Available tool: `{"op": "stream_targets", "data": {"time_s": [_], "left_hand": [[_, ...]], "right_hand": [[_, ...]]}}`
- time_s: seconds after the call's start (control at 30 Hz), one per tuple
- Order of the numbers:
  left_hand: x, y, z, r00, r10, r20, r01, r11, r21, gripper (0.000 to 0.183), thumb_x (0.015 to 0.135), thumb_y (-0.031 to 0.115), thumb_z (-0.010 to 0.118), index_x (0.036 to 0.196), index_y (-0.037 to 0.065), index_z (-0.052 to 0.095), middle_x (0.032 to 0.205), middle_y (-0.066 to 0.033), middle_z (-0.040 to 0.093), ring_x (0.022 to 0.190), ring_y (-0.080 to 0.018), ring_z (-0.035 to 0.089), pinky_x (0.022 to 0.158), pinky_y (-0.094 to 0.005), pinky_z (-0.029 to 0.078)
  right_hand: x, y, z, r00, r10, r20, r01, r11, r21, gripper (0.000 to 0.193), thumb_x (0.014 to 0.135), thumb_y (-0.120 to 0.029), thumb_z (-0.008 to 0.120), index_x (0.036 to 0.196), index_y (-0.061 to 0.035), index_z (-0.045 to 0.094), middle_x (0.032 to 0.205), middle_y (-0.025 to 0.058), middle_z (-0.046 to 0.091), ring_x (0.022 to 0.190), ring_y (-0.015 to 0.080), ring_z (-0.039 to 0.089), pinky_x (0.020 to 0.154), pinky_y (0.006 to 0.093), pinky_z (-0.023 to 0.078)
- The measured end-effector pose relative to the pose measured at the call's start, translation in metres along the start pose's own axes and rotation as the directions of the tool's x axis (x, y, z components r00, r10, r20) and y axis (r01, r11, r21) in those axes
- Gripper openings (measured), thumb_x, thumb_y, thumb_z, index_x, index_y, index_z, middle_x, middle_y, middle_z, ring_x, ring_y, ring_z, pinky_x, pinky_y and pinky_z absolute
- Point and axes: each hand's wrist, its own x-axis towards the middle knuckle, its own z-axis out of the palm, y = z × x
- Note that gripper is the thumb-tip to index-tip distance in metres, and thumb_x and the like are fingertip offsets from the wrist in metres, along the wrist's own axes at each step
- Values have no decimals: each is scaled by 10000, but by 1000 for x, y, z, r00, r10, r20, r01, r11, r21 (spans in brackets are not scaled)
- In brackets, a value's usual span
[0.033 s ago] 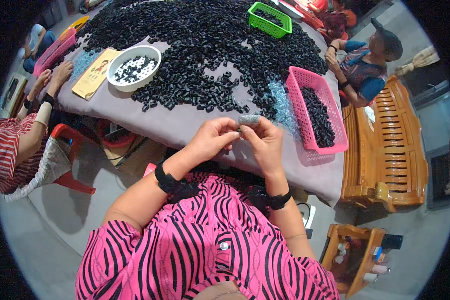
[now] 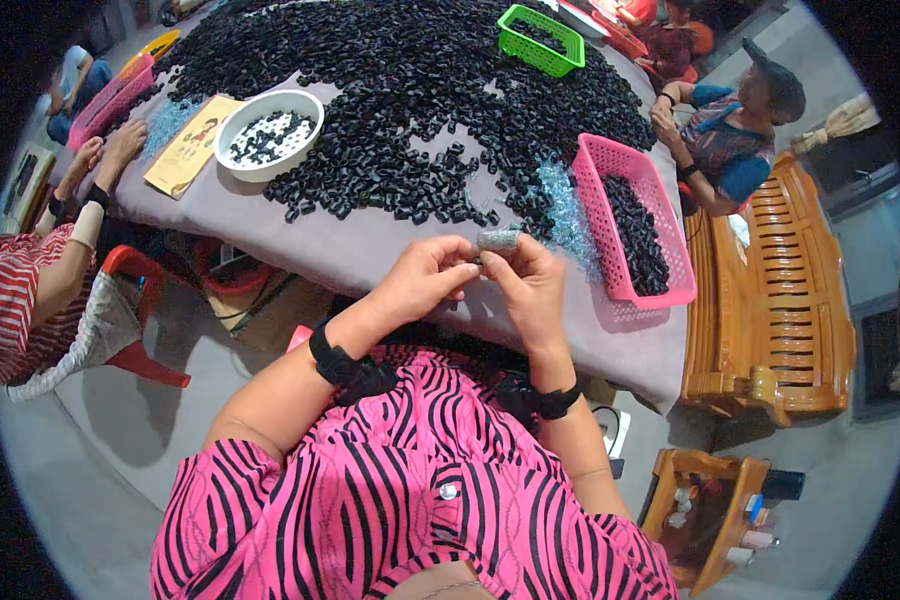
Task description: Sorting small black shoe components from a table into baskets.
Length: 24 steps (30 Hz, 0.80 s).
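Both hands meet just over the table's near edge, thumbs and fingers pinched together. Between the fingertips of my left hand (image 2: 432, 273) and my right hand (image 2: 526, 285) shows a bit of a small dark piece (image 2: 479, 258), mostly covered by the fingers. A grey wrap (image 2: 498, 240) sits around the right index finger. Beyond the hands, a broad heap of small black ring-like pieces (image 2: 410, 180) spreads over the table. To the right stands a pink basket (image 2: 682, 262) holding more black pieces, with clear bluish plastic scraps (image 2: 562, 205) beside it.
A white bowl (image 2: 315, 125) with black pieces and a yellow booklet (image 2: 185, 155) lie at the left of the cloth-covered table (image 2: 320, 250). A green basket (image 2: 570, 62) stands far back. People work left and right. Beside the table are a wooden bench (image 2: 770, 330) and a red chair (image 2: 160, 362).
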Motion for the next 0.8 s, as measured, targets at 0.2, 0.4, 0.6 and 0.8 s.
{"op": "stream_targets", "data": {"time_s": [0.2, 0.4, 0.6, 0.8], "left_hand": [[-1, 3, 2, 998, -63, 13, 63, 998, 14, 165, 925, 125, 590, 1056, 26, 610, 870, 14, 621, 688, -40, 550, 609, -192, 471], [1, 0, 3, 974, 144, -174, -127, 986, 105, 131, 893, 131, 634, 965, 22, 636, 772, 17, 615, 615, -42, 534, 553, -193, 451], [0, 5, 1, 987, 21, -160, -40, 993, -116, 125, 893, 120, 636, 980, 30, 639, 750, 11, 618, 587, -49, 550, 522, -189, 457], [2, 0, -2, 991, 13, -129, -35, 985, -169, 126, 898, 111, 625, 972, 9, 624, 780, -19, 650, 618, -59, 588, 547, -202, 491]], "right_hand": [[-3, 0, 2, 999, -17, -28, 16, 1000, -20, 86, 852, -24, 632, 933, 5, 640, 833, 8, 660, 734, 51, 589, 651, 218, 479], [-3, 5, -5, 1000, -25, -18, 23, 993, -114, 98, 846, -16, 633, 942, 4, 627, 824, 6, 652, 729, 59, 592, 652, 220, 482], [-3, 3, 1, 999, 44, -30, -44, 999, 15, 103, 853, -14, 634, 954, 0, 622, 842, 11, 653, 748, 73, 601, 656, 223, 488], [-2, -2, 5, 999, 7, -44, -6, 999, 36, 86, 858, -10, 628, 943, 4, 620, 851, 16, 656, 757, 75, 606, 664, 228, 496]]}}
